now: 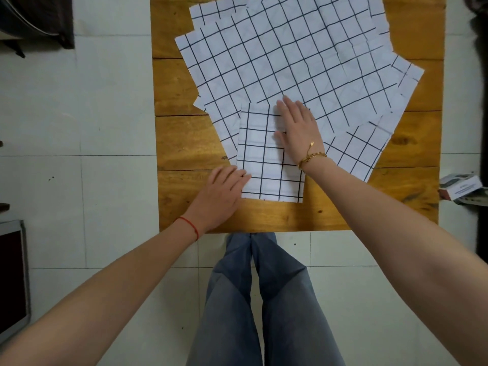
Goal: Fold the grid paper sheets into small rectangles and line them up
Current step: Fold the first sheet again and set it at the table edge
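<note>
1. Counter [184, 143]: wooden planks, seen from above; it carries all the paper.
2. Grid paper sheets [277, 56]: a fanned, overlapping pile of unfolded sheets over the far and middle part of the counter, edges askew, creases faintly visible.
3. Folded sheet [260, 165]: one sheet already doubled into a smaller, upright rectangle. It lies at the near middle of the counter, its far part overlapping the pile, its near edge on bare wood. The long axis runs away from the person, roughly square to the counter's near edge.
4. Right hand [298, 130]: open and flat, palm down, fingers spread, pressing the far right part of the folded sheet. It grips nothing. A gold bracelet [311, 157] sits at the wrist.
5. Left hand [223, 192]: open, palm down, fingertips touching the near left edge of the folded sheet, the palm on bare wood beside it. It holds nothing. A red cord [188, 225] circles the wrist.
6. Governing relation: the folded sheet lies between the two hands, the left at its near left edge, the right over its far right part. Judged, the next fold would halve the long axis, and the left hand is the better placed to lift the near edge.
7. Lined-up rectangles: none visible; the task appears to be at an early stage.
</note>
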### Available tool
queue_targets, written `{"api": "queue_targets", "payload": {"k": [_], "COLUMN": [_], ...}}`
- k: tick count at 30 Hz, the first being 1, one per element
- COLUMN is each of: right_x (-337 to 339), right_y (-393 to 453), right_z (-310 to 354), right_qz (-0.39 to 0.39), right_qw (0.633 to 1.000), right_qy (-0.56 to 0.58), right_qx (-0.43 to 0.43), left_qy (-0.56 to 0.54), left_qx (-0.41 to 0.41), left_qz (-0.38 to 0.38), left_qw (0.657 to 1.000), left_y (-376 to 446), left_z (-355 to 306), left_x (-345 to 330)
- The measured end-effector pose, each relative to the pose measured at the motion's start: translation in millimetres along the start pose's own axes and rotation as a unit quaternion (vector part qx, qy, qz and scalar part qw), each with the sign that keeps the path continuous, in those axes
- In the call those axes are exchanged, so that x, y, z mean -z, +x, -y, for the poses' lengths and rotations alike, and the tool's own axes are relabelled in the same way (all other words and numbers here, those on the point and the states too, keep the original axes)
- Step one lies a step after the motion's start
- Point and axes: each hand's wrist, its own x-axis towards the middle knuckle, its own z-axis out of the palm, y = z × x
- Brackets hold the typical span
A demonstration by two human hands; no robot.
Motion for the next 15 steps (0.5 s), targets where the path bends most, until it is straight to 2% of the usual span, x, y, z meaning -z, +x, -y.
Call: {"api": "queue_targets", "payload": {"k": [2, 5, 10, 15], "right_x": [3.8, 10.4, 9.9, 7.7], "right_y": [4.0, 11.9, 21.8, 28.8], "right_z": [-9.6, -18.0, -17.0, -12.6], "right_qz": [-0.040, -0.052, -0.024, -0.023], "right_qw": [0.999, 0.998, 0.997, 0.995], "right_qy": [0.004, 0.007, -0.056, -0.054], "right_qx": [-0.018, -0.042, -0.050, -0.079], "left_qy": [-0.011, -0.011, 0.005, 0.014], "left_qx": [0.055, 0.108, 0.131, 0.125], "left_qz": [-0.021, -0.031, -0.003, 0.019], "left_qw": [0.998, 0.994, 0.991, 0.992], "left_y": [16.0, 33.0, 41.4, 38.4], "left_z": [-0.3, -0.1, 1.6, 3.5], "left_x": [3.2, 5.0, 5.5, 6.2]}}
